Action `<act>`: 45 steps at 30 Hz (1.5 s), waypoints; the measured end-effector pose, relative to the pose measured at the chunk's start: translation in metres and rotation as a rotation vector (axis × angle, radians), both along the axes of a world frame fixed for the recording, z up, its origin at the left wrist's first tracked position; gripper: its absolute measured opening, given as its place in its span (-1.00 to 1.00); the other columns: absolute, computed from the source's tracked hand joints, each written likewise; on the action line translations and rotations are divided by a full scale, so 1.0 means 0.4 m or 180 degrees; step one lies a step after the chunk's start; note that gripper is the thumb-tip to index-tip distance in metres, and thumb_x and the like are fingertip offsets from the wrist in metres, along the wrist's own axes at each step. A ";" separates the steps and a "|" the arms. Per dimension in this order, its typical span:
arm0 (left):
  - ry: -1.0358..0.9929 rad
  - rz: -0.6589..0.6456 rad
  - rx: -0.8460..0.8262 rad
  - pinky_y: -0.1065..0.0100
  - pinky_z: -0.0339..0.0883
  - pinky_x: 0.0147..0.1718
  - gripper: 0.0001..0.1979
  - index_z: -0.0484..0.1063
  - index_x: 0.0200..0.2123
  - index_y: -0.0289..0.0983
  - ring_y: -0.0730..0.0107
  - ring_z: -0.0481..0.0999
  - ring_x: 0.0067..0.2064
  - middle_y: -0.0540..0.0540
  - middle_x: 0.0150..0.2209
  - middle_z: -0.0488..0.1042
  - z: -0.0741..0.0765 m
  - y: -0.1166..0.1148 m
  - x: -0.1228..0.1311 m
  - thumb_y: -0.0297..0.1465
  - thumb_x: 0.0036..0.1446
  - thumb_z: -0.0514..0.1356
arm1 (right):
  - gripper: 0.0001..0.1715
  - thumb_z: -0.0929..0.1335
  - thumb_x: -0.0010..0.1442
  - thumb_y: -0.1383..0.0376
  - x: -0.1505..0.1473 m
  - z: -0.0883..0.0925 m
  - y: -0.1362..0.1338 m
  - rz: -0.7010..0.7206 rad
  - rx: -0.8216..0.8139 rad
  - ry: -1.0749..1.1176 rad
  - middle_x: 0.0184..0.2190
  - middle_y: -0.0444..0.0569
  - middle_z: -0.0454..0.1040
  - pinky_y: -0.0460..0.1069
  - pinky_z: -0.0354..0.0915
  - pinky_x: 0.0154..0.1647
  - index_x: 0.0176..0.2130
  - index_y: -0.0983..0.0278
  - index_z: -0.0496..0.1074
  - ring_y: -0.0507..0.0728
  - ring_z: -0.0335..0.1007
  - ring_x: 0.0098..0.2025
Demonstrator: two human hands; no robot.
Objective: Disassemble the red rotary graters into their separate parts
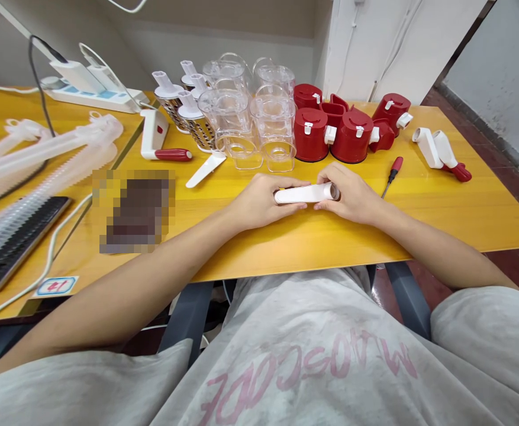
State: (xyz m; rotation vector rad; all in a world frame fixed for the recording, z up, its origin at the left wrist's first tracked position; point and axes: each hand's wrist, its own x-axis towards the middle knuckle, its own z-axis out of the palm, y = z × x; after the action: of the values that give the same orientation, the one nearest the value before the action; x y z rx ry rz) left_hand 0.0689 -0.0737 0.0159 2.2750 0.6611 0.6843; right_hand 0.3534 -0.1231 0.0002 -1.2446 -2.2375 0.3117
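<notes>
White arm piece (pixel 304 194) is resting between both hands, over the near middle of the yellow table (pixel 352 242). My left hand (pixel 259 200) is pinching its left end between thumb and fingers, and my right hand (pixel 350 192) is pinching its right end, by the round hole. I'm guessing two hands are keeping it steady. From far away, I'm counting one white crank (pixel 149 137) on the left, two cranks (pixel 446 152) on the right and one screwdriver (pixel 394 170). Four clear cups (pixel 225 105), four metal drums (pixel 202 133) and four red pots (pixel 310 145) are standing far back, maybe so matching things are staying together.
</notes>
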 end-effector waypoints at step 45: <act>0.0075 0.0227 -0.0759 0.43 0.35 -0.32 -0.42 0.80 0.18 -0.37 0.39 0.53 -0.32 -0.16 -0.13 0.78 0.038 0.012 -0.005 -0.11 0.22 0.48 | -0.32 0.42 0.53 -0.05 0.044 0.033 0.008 0.0649 -0.0169 -0.0314 0.37 0.20 0.59 0.23 0.51 0.46 0.39 0.29 0.58 0.29 0.59 0.34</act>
State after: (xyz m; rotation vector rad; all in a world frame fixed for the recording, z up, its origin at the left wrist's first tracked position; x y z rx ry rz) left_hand 0.0668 -0.0691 0.0312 2.0508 0.7943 0.5797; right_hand 0.3708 -0.1198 0.0136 -1.0806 -2.4614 0.3968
